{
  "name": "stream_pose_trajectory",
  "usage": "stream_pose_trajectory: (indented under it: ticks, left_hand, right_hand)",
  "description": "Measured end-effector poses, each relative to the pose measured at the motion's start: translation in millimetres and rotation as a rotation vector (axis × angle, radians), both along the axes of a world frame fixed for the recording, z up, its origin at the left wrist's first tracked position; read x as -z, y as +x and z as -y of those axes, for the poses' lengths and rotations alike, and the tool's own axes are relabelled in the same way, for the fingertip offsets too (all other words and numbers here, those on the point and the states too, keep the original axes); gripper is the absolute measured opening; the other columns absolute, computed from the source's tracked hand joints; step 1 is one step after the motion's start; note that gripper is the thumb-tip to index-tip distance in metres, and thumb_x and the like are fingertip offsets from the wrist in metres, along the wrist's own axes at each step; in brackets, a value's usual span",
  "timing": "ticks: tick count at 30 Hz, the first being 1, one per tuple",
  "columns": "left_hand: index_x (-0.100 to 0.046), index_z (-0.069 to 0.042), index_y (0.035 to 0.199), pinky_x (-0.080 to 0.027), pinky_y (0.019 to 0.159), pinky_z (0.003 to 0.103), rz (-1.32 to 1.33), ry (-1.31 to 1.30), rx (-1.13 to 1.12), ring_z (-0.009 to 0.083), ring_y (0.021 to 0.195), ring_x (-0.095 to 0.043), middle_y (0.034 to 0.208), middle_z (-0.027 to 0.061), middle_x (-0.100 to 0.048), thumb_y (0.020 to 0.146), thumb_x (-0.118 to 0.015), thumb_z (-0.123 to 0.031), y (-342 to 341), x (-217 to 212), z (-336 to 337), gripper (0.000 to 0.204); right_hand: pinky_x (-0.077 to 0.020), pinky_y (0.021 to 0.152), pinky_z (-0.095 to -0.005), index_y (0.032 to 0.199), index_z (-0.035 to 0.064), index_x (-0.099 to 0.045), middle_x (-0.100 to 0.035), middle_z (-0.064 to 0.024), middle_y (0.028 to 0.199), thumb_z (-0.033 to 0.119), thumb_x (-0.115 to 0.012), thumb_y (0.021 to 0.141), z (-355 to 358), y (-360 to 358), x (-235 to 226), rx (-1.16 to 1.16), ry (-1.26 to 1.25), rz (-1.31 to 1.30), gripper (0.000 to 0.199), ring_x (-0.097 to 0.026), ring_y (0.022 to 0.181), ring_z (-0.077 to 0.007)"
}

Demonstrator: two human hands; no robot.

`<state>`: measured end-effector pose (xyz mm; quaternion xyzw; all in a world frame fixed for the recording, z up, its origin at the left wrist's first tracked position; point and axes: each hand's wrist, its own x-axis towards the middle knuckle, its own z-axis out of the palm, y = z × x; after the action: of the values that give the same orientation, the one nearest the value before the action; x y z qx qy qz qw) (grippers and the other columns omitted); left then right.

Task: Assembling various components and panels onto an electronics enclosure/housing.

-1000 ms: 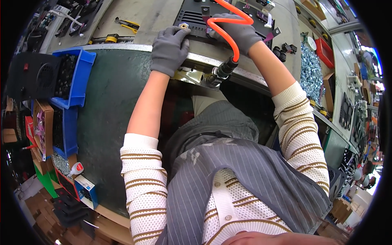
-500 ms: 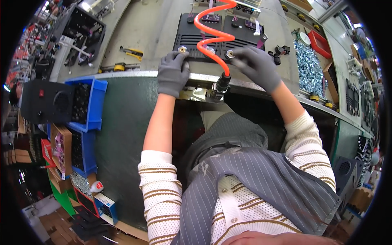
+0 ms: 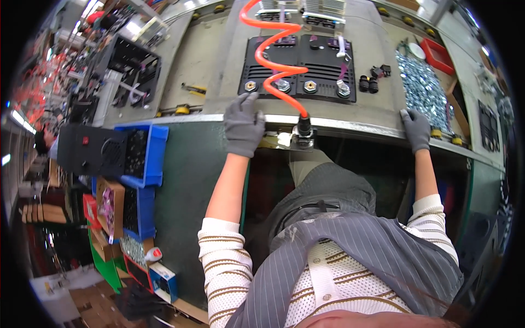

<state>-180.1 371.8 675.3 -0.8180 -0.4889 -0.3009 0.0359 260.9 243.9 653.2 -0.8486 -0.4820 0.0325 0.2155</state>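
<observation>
Two black vented panels [image 3: 273, 74] lie side by side on the bench, with several metal hex fittings along their near edge. My left hand [image 3: 244, 124], in a grey glove, rests at the bench's front edge just below the left panel's brass-centred fitting [image 3: 250, 86]. Its finger and thumb are apart, and no part shows between them. Over to the right, my gloved right hand [image 3: 417, 130] is closed over the metal bench edge [image 3: 377, 127], beside a tray heaped with small shiny metal parts [image 3: 424, 87]. Its fingertips are partly hidden.
An orange coiled hose [image 3: 281, 68] hangs across the panels to a black connector [image 3: 304, 127] at the bench edge. Black cylindrical parts [image 3: 368, 83] lie right of the panels. Yellow-handled pliers [image 3: 194, 89] lie left. Blue bins [image 3: 156, 153] stand at far left, a red tray [image 3: 437, 56] at far right.
My right hand has left the right panel's fitting and moved right to the bench edge. My left hand has drawn slightly back from the left fitting. The view has shifted.
</observation>
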Motion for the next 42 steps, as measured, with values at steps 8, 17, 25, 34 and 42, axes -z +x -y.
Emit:
stream_pose_trajectory:
  ticks: [8,17,25,34,42]
  left_hand:
    - [-0.057,-0.012,0.111,-0.042,0.084,0.043,-0.031,0.121,0.108,0.0305,0.096,-0.052,0.100,0.0108,-0.056,0.076,-0.060,-0.022,27,-19,-18,0.036]
    - [-0.053,-0.013,0.117,-0.049,0.078,0.043,-0.189,-0.357,-0.398,0.0304,0.095,-0.060,0.104,0.0121,-0.060,0.084,-0.050,-0.036,16,-35,-83,0.041]
    - [-0.064,-0.017,0.103,-0.046,0.083,0.042,-0.117,-0.431,-0.565,0.0331,0.095,-0.058,0.103,0.0178,-0.058,0.084,-0.051,-0.041,-18,-31,-95,0.034]
    - [-0.065,-0.017,0.098,-0.048,0.075,0.043,-0.268,-0.466,-0.512,0.0309,0.090,-0.060,0.099,0.0142,-0.060,0.081,-0.052,-0.050,3,-41,-80,0.039]
    - [-0.061,-0.012,0.097,-0.047,0.069,0.041,0.163,0.013,-0.088,0.0312,0.081,-0.058,0.090,0.0119,-0.057,0.077,-0.063,-0.021,-10,-30,-35,0.022]
  right_hand:
    - [-0.0445,0.067,-0.0372,0.079,0.0017,-0.065,-0.063,-0.0141,0.076,0.039,-0.063,0.079,-42,-43,-43,-0.204,-0.230,-0.156,0.037,-0.060,0.071,-0.0280]
    - [-0.0464,0.071,-0.0382,0.089,-0.0007,-0.062,-0.063,-0.0184,0.081,0.041,-0.068,0.075,-92,-101,-53,-0.448,-0.305,-0.163,0.045,-0.062,0.079,-0.0320]
    - [-0.0461,0.070,-0.0387,0.086,-0.0009,-0.060,-0.063,-0.0184,0.084,0.041,-0.068,0.075,-123,-144,-52,-0.588,-0.286,-0.097,0.044,-0.061,0.078,-0.0312]
    - [-0.0451,0.071,-0.0402,0.087,-0.0011,-0.060,-0.062,-0.0193,0.082,0.042,-0.067,0.075,-135,-139,-39,-0.609,-0.324,-0.196,0.045,-0.061,0.080,-0.0314]
    - [-0.0465,0.076,-0.0389,0.099,0.0054,-0.063,-0.066,-0.0137,0.092,0.042,-0.065,0.077,-127,-144,-44,-0.538,-0.337,-0.159,0.043,-0.062,0.088,-0.0292]
